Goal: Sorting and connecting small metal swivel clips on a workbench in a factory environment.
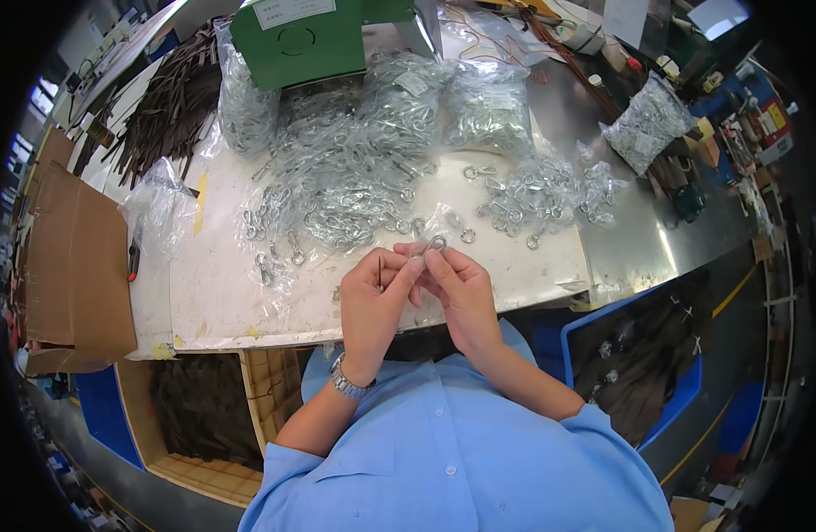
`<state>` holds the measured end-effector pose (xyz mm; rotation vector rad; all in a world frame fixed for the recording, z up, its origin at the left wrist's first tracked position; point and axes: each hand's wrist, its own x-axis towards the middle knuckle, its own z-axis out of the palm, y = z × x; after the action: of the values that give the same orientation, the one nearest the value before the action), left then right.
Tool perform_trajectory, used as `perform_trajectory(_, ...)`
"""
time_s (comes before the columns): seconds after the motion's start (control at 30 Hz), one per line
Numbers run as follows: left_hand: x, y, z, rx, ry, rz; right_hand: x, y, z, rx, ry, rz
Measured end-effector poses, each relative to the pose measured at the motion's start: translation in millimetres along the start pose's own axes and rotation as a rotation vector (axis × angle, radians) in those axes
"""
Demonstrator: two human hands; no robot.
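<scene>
Both hands meet just above the near edge of the white worktop (222,293). My left hand (372,297) and my right hand (461,293) pinch one small silver metal snap hook (433,246) between their fingertips, and a thin clear plastic wrap seems to cling to it. My left wrist wears a metal watch (346,379). Just beyond the fingers lies a heap of loose silver snap hooks (346,199), many still in small clear bags.
Sealed clear bags of hooks (488,106) lie behind the heap, another bag (647,124) at the far right. A green box (302,40) stands at the back. Dark straps (173,106) lie back left, cardboard (75,266) at the left, a blue bin (639,363) lower right.
</scene>
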<state>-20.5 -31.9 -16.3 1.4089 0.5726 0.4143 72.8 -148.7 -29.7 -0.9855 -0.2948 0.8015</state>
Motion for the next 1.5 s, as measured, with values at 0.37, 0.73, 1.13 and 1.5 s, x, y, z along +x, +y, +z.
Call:
perform_trajectory(0.37, 21, 28, -46, -0.039, -0.459, -0.12, -6, -38, -21, -0.845, -0.115, -0.366)
perform_trajectory(0.73, -6, 17, -7, 0.242, -0.325, -0.01, -13, -21, -23, -1.284, -0.167, -0.681)
perform_trajectory(1.13, 44, 25, -18, 0.664, -0.208, 0.273, 3, -113, -89, -1.333, 0.533, -0.501)
perform_trajectory(1.5, 51, -5, 10, 1.119, -0.205, 0.603, -104, -122, 52, 0.666, -1.034, 0.037)
